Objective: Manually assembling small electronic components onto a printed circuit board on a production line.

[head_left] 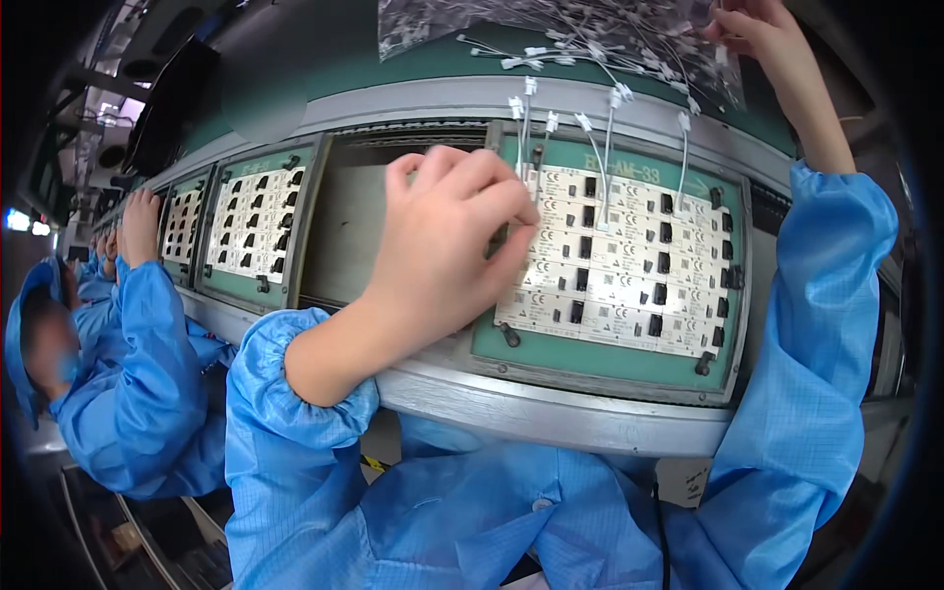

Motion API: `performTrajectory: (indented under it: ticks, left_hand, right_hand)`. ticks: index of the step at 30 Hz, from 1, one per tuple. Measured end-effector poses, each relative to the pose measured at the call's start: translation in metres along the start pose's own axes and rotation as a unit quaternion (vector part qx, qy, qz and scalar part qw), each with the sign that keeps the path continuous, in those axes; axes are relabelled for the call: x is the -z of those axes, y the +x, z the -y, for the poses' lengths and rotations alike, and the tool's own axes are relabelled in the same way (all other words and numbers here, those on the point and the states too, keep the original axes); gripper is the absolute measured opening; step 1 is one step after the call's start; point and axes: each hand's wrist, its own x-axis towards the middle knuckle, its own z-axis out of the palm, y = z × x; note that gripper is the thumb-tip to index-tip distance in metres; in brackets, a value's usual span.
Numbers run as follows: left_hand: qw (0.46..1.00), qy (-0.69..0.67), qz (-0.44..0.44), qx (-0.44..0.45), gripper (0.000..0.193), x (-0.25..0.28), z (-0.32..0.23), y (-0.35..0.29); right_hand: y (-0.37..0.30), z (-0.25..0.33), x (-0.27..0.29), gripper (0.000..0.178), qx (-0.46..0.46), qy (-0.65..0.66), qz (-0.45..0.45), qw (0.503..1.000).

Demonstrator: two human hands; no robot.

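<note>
My left hand (447, 231) is bent over the upper left edge of a white circuit board panel (619, 329). Its thumb and index finger are pinched together; whatever is between them is hidden. Right by those fingertips rise white wire leads (520, 138) with small plugs. Another lead (605, 172) and one farther right (682, 157) also stand on the panel. The panel carries rows of black components and lies in a green fixture (492, 346). At the far right, my right hand (762, 29) has its fingers closed at a clear bag of wire leads (649, 34); its grip is too small to make out.
Loose leads (536, 54) spill from the bag onto the green bench. A metal rail (551, 408) runs along the near side. Leftward on the line sit more fixtures with panels (251, 221). Another person in a blue smock (138, 383) works at the left.
</note>
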Motion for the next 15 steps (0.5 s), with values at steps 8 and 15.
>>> performTrajectory:
  ticks: [8, 15]
  left_hand:
    - [0.998, 0.039, 0.039, 0.009, 0.014, 0.009, -0.002, -0.010]
    - [0.996, 0.015, 0.062, 0.058, 0.016, 0.014, -0.004, -0.014]
  right_hand:
    - [-0.065, -0.029, 0.064, 0.040, -0.037, 0.016, 0.093, 0.995]
    - [-0.138, -0.014, 0.039, 0.038, -0.020, 0.025, 0.036, 0.999]
